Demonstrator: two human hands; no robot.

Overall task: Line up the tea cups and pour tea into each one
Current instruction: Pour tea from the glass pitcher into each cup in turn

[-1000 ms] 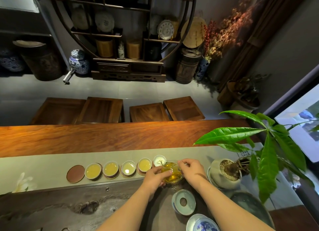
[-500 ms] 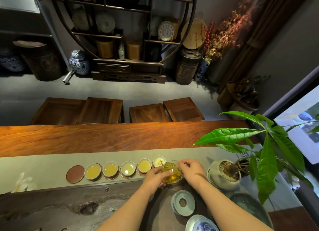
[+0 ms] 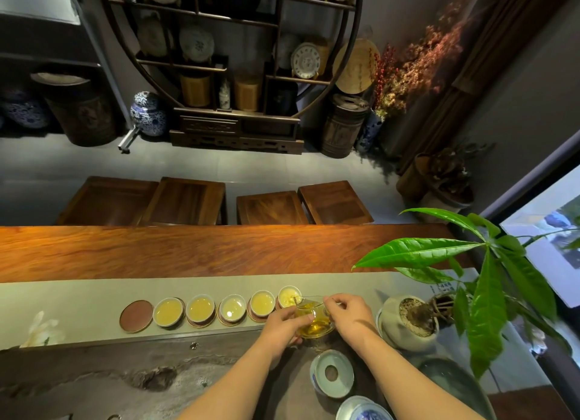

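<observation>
Several small white tea cups stand in a row on a pale runner (image 3: pixel 78 297); the leftmost cup (image 3: pixel 169 311) and its neighbours hold yellow tea. At the row's right end, the last cup (image 3: pixel 288 295) is receiving a thin stream from a glass pitcher (image 3: pixel 314 320) of amber tea, tilted toward it. My left hand (image 3: pixel 281 324) supports the pitcher's left side and bottom. My right hand (image 3: pixel 346 314) grips its handle side. An empty brown coaster (image 3: pixel 136 315) lies left of the row.
A potted plant (image 3: pixel 408 322) with large green leaves stands right of my hands. A lid rest (image 3: pixel 332 372) and a blue-and-white bowl (image 3: pixel 364 410) sit near my forearms on the dark stone tea tray (image 3: pixel 125 379). Wooden stools stand beyond the table.
The last cup on the right has filled with more tea. Both hands and the pitcher have stayed almost in place.
</observation>
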